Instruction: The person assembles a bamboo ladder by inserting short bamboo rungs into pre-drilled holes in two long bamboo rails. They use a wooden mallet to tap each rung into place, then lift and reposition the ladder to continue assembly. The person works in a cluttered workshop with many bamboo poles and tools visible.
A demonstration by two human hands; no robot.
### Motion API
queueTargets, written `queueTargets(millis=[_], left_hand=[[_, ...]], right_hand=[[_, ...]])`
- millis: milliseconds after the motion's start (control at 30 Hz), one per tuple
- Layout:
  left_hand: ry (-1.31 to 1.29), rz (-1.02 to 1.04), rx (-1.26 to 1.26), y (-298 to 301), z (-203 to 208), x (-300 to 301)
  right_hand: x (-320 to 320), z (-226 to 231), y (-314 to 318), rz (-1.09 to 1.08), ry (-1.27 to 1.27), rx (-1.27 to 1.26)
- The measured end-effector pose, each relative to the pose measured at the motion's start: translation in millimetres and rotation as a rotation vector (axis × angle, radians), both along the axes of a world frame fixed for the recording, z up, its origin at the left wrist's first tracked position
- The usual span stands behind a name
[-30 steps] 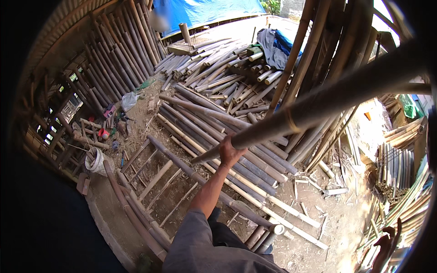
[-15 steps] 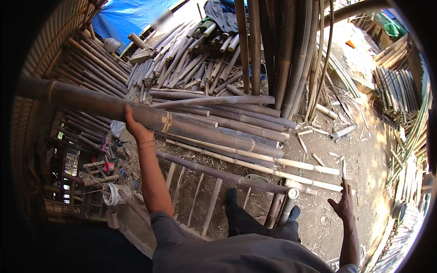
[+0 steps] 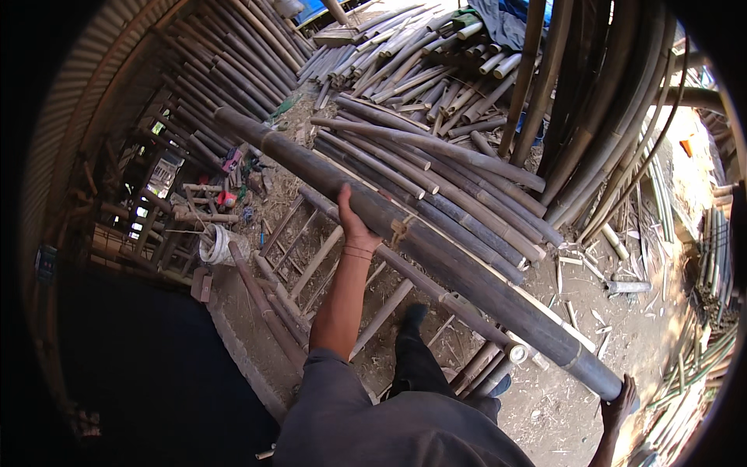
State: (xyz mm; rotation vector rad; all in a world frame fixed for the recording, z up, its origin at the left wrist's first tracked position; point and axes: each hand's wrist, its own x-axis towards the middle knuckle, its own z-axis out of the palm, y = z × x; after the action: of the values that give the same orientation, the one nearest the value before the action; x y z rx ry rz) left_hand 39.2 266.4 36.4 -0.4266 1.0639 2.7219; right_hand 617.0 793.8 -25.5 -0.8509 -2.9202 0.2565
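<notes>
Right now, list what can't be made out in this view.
All in the head view:
Left hand: fingers hidden behind the dark bamboo pole.
Right hand: forearm cut off by the lower edge.
Grey cloth: cut off by the top edge.
Red item: too small to identify.

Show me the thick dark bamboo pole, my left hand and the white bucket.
Dark bamboo pole (image 3: 440, 255), head view: on its shaft, around mid-length.
Left hand (image 3: 356, 224), head view: on the middle of the hand, below the thumb.
White bucket (image 3: 222, 248), head view: on its wall.
</notes>
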Motion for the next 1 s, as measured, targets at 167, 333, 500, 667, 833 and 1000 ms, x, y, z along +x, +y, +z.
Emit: queueTargets(millis=[167,333,500,667,833,1000], left_hand=[[-0.195,-0.003,0.018,-12,-105,27],[-0.292,-0.018,0.003,-29,-158,63],[-0.285,-0.020,-0.034,-41,-187,63],[-0.346,-0.047,0.287,-45,-210,81],[-0.492,-0.129,0.367,-4,-238,129],[-0.620,-0.197,0.186,38,-290,180]], right_hand=[[168,-9,32,0.079,-0.386,-0.137],[186,27,-42,0.164,-0.617,-0.331],[219,-8,-75,-0.028,-0.972,-0.653],[211,8,-83,0.217,-0.637,-0.366],[166,52,-66,0.238,-0.422,-0.285],[155,70,-60,0.138,-0.742,-0.307]])
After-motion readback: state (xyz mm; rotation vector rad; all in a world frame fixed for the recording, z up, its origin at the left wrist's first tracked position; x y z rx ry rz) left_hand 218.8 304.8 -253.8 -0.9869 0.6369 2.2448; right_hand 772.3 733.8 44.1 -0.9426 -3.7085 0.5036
